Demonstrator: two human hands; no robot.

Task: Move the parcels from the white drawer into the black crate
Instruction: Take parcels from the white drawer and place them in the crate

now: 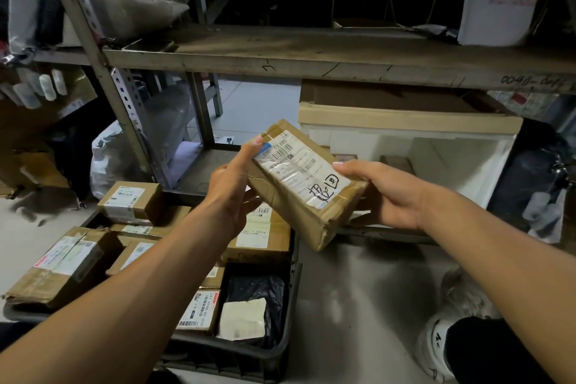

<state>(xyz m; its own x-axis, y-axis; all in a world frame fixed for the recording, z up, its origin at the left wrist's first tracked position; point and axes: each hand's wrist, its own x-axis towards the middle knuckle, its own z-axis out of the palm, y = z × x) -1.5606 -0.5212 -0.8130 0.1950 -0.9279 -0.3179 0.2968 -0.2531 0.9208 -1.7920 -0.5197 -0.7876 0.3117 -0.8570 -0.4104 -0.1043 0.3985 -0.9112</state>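
Parcel (304, 184): I hold this labelled cardboard box in the air between white drawer (408, 146) and black crate (237, 349).
Long axis: upper left to lower right.
Left hand (232, 193): fingers curled round the upper-left end.
Right hand (385, 193): fingers clamp the lower-right end.
Crate bearing: below and left; left hand nearer, as I judge.

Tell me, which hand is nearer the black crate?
Left. The left hand holds the parcel right above the black crate; the right hand holds its other end, off toward the white drawer.
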